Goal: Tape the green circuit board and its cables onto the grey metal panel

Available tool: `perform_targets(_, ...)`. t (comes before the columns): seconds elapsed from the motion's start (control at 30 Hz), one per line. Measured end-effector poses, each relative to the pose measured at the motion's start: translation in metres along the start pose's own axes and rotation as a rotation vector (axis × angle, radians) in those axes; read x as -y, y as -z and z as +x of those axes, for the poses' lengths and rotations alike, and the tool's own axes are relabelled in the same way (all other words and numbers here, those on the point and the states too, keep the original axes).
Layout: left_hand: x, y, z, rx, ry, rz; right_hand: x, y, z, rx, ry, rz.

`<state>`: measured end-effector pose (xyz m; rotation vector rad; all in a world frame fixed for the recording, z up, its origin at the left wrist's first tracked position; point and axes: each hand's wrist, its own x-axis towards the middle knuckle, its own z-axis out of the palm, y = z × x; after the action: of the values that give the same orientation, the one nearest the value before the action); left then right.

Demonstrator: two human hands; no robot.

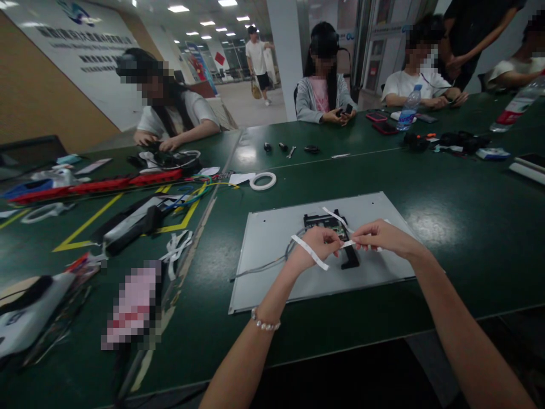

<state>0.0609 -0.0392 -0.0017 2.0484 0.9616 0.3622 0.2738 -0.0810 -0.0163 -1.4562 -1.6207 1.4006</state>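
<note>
**Light, even pull on both ends**

The green table carries the white board. A black frame sits mid-board. Above the board, the left hand and the right hand appear pinched at opposite ends of one short white strip. Over the board's near half, a longer strip lies across the back of the left hand. To work well, probably grip only the ends, pull evenly without twisting, and keep that longer strip from snagging.
</note>
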Motion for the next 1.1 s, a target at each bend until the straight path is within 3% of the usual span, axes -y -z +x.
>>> perform_targets(0.17, -0.011, -0.017, -0.002, -0.057, 0.113, 0.32, -0.011, 0.0, 0.004, 0.021, -0.065, -0.012)
perform_targets(0.37, -0.013, -0.03, -0.005, -0.089, 0.122, 0.557, -0.019, -0.001, 0.007, -0.039, -0.084, -0.078)
perform_targets(0.57, -0.01, -0.033, -0.005, -0.033, 0.156, 0.596, -0.023, -0.002, 0.01, -0.126, -0.062, -0.162)
perform_targets(0.8, -0.012, -0.034, -0.005, -0.041, 0.195, 0.639, -0.023, -0.001, 0.01, -0.177, 0.095, -0.393)
perform_targets(1.1, -0.01, -0.021, -0.005, -0.007, 0.205, 0.702, -0.031, 0.01, 0.009, -0.212, 0.04, -0.451)
